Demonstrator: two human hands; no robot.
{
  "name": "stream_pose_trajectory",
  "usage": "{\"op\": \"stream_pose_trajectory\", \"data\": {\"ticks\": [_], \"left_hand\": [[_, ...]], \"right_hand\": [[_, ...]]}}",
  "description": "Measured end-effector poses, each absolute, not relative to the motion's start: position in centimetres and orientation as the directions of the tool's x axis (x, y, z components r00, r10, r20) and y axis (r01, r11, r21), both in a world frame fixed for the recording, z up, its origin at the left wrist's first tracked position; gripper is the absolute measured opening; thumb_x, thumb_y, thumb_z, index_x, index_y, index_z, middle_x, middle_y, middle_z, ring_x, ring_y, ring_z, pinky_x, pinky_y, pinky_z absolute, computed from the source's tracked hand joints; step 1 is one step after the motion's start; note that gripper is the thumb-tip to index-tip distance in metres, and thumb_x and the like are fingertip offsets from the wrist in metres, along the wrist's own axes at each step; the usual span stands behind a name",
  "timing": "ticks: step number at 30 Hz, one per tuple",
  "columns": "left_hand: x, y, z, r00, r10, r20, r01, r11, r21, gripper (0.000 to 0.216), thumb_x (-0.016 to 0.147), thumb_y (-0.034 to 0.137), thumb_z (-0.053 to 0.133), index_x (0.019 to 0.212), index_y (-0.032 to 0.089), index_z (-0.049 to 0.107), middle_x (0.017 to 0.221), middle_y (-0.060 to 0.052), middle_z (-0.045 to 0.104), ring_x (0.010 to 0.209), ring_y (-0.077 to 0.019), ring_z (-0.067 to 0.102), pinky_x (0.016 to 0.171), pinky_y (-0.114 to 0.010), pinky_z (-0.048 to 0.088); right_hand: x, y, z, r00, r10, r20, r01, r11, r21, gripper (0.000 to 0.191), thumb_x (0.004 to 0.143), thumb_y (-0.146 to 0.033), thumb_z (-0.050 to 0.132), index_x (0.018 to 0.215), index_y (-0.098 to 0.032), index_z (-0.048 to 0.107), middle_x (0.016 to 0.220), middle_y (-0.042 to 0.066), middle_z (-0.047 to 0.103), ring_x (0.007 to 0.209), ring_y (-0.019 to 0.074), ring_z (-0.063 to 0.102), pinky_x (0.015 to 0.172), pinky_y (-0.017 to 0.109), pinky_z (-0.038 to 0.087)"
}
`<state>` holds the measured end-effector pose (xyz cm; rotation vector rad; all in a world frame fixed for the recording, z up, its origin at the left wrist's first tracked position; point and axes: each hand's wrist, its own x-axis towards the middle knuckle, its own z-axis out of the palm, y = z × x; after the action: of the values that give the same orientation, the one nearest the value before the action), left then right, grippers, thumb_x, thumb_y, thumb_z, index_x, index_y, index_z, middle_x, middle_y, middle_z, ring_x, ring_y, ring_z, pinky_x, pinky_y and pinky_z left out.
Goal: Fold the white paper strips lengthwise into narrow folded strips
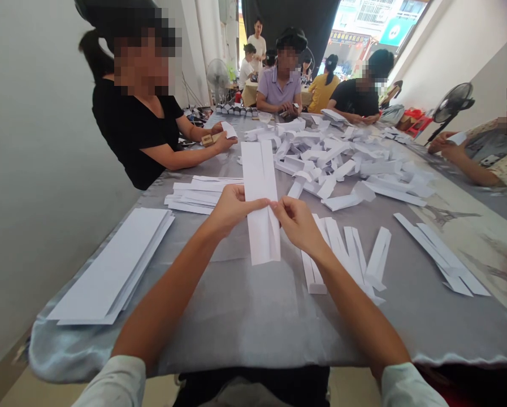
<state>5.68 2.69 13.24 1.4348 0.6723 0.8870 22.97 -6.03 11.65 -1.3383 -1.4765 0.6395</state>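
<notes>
A long white paper strip [259,175], folded lengthwise, lies pointing away from me on the grey tablecloth [245,311]. My left hand [232,208] pinches its left edge near the middle, fingers closed on the paper. My right hand [298,223] pinches the right fold of the same strip, thumb and fingers pressed together. Just right of my right wrist lie several folded strips [355,254] side by side.
A stack of flat white sheets [113,265] sits at the near left, and another stack of strips [198,195] lies beyond it. A big heap of folded paper [338,158] fills the table's middle. Other people sit around the table folding; fans [452,104] stand behind.
</notes>
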Motion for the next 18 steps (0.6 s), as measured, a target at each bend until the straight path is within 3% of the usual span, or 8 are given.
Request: {"op": "stream_pose_trajectory", "data": {"ticks": [5,8,13,18], "left_hand": [[5.69,2.89,13.04,0.452,0.879,0.15,-0.142,-0.095,0.985,0.034,0.068,0.038,0.099,0.09,0.016,0.085,0.096,-0.01,0.085,0.082,-0.0259,0.079,0.07,-0.034,0.062],[5.64,2.92,13.11,0.42,0.895,0.151,-0.167,-0.087,0.982,0.036,0.066,0.039,0.1,0.089,0.016,0.085,0.097,-0.01,0.085,0.083,-0.0259,0.079,0.072,-0.034,0.062],[5.57,2.66,13.29,0.541,0.829,0.143,-0.113,-0.097,0.989,0.034,0.067,0.038,0.1,0.091,0.018,0.087,0.102,-0.01,0.085,0.09,-0.0272,0.08,0.077,-0.035,0.062],[5.62,2.79,13.02,0.482,0.86,0.169,-0.13,-0.121,0.984,0.034,0.068,0.039,0.098,0.091,0.017,0.086,0.1,-0.01,0.085,0.087,-0.0275,0.08,0.075,-0.035,0.062]], "right_hand": [[22.89,-6.11,11.91,0.063,0.961,0.269,0.304,0.238,-0.922,0.058,0.102,-0.074,0.057,0.073,-0.023,0.054,0.067,-0.001,0.055,0.062,0.0153,0.052,0.058,0.029,0.04],[22.85,-6.25,11.96,0.071,0.954,0.292,0.317,0.256,-0.913,0.057,0.102,-0.071,0.06,0.071,-0.023,0.052,0.065,-0.002,0.052,0.059,0.014,0.048,0.056,0.029,0.036],[22.69,-6.36,11.91,0.156,0.919,0.363,0.425,0.27,-0.864,0.057,0.104,-0.068,0.059,0.07,-0.024,0.047,0.06,-0.003,0.047,0.056,0.014,0.043,0.055,0.03,0.03],[22.81,-6.16,11.88,0.111,0.949,0.296,0.354,0.24,-0.904,0.059,0.105,-0.07,0.054,0.069,-0.023,0.049,0.062,-0.002,0.049,0.058,0.0144,0.045,0.056,0.03,0.032]]}}
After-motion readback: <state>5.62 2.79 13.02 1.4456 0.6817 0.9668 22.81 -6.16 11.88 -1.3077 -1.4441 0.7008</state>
